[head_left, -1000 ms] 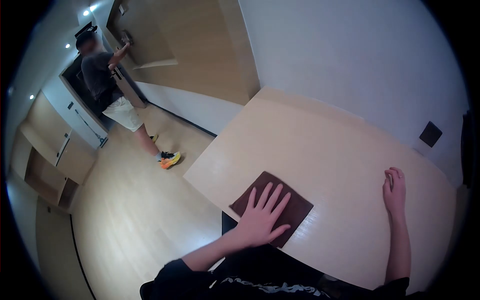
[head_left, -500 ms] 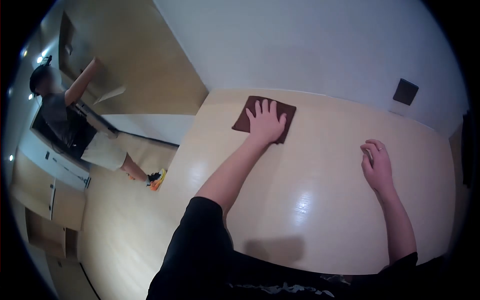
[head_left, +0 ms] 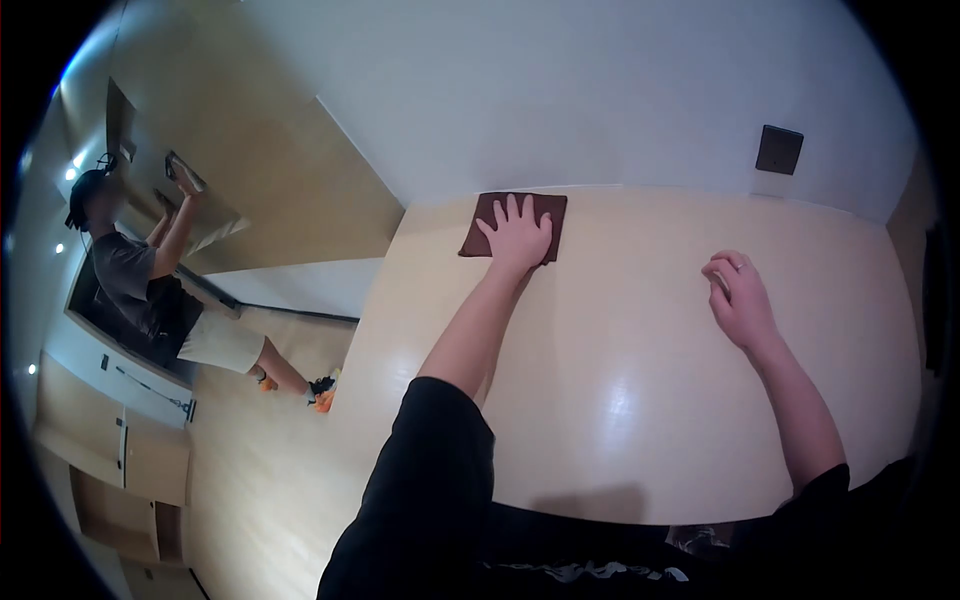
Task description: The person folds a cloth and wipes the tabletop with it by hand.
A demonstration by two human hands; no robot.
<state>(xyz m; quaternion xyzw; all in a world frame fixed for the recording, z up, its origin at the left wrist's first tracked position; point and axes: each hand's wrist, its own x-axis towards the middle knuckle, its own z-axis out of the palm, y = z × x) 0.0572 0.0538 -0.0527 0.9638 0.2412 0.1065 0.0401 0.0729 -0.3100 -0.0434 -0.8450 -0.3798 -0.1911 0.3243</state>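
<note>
My left hand (head_left: 519, 238) lies flat with its fingers spread on a dark brown cloth (head_left: 485, 240). The cloth is spread on the light wood-coloured table (head_left: 590, 320), at its far edge by the wall. To the right, my right hand (head_left: 738, 300) is at the table's surface, fingers curled with a gap between them and the thumb. A ring shows on one finger, and no object is visible in this hand.
A black socket plate (head_left: 779, 149) is on the pale wall (head_left: 640, 90) behind the table. At the left, another person (head_left: 150, 290) stands with raised arms at a wooden panel (head_left: 270, 150). Open shelves (head_left: 115, 505) are at the lower left.
My left hand and the cloth have moved from the table's near edge to its far edge by the wall. The view has shifted, and the other person's second arm now shows raised.
</note>
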